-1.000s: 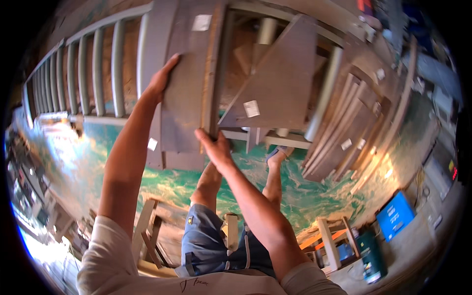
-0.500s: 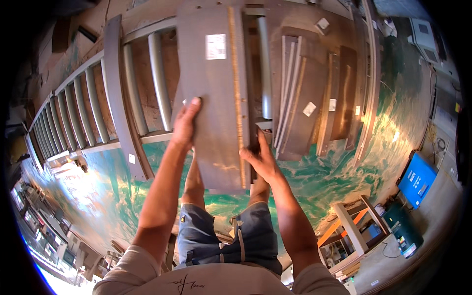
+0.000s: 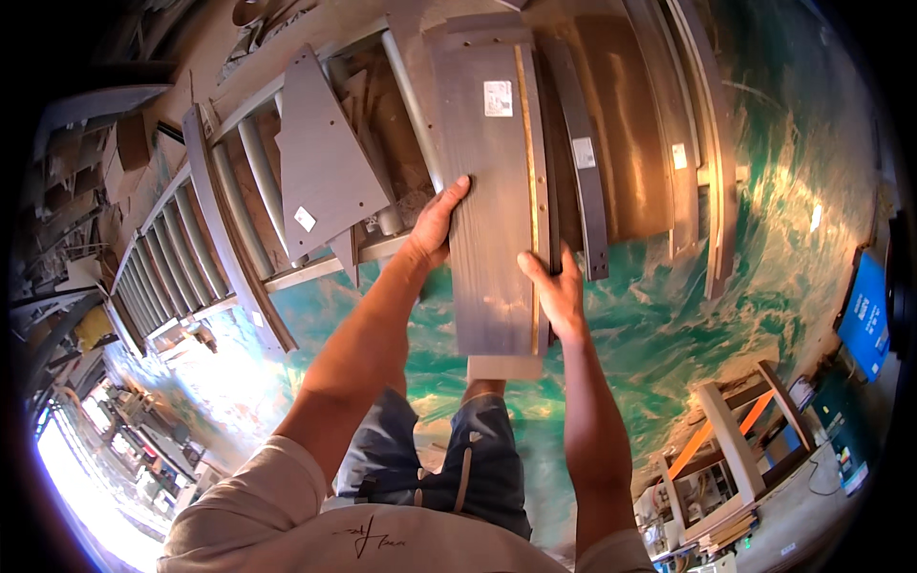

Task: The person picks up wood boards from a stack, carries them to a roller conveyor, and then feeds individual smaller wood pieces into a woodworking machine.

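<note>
A long grey-brown wood panel (image 3: 489,220) with a white label and a pale grooved strip along its right side is between my hands. My left hand (image 3: 439,224) grips its left edge, thumb lying on the top face. My right hand (image 3: 558,294) is closed on the right edge, thumb on top and fingers down the side. A paler board end (image 3: 504,368) shows below the panel's near end; whether it touches the panel I cannot tell. Left of the panel, an angled board (image 3: 330,158) with a label and small holes lies across the rollers.
A roller conveyor (image 3: 250,158) runs to the left, with a narrow board (image 3: 224,229) across it. To the right lie a labelled strip (image 3: 579,158), a wide brown panel (image 3: 626,143) and long rails (image 3: 712,181). A wooden frame (image 3: 731,444) and blue box (image 3: 864,320) stand lower right.
The held panel and both hands have shifted right in the view, which has also turned. The angled board on the rollers now shows; several narrow strips at the right are no longer seen.
</note>
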Demonstrator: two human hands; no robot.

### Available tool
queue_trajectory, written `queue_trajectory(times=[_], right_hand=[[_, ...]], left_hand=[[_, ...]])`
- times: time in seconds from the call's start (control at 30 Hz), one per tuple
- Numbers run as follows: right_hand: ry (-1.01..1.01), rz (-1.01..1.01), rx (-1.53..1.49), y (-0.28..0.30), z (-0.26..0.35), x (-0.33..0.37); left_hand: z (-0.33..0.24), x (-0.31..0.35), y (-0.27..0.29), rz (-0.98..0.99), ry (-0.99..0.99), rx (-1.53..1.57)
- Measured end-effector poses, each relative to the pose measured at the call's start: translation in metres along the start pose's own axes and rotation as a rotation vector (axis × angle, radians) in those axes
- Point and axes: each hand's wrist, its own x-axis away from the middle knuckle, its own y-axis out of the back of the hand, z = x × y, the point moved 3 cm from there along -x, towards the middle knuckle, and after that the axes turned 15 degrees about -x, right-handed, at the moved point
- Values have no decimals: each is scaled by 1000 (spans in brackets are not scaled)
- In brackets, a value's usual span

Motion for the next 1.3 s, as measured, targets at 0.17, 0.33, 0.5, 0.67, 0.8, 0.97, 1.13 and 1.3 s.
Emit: queue_trajectory(times=[0.17, 0.33, 0.5, 0.67, 0.8, 0.97, 1.13, 1.3], right_hand=[[133, -35, 469, 35, -56, -40], [11, -431, 188, 79, -144, -43], [-31, -417, 364, 89, -181, -59], [-231, -420, 150, 99, -207, -81], [-428, -203, 103, 104, -211, -90], [-544, -25, 265, 112, -198, -99], [-594, -113, 211, 111, -226, -110], [-321, -123, 182, 114, -254, -91]], left_hand=[[22, -26, 23, -438, -35, -407], [69, -25, 39, -216, 209, -452], [131, -29, 40, -160, 246, -114], [147, -33, -5, -151, 134, 93], [165, -37, 5, -235, 140, 150], [171, -32, -4, -340, 187, 85], [164, -29, -21, -348, 125, 40], [160, -20, -35, -344, 85, -14]])
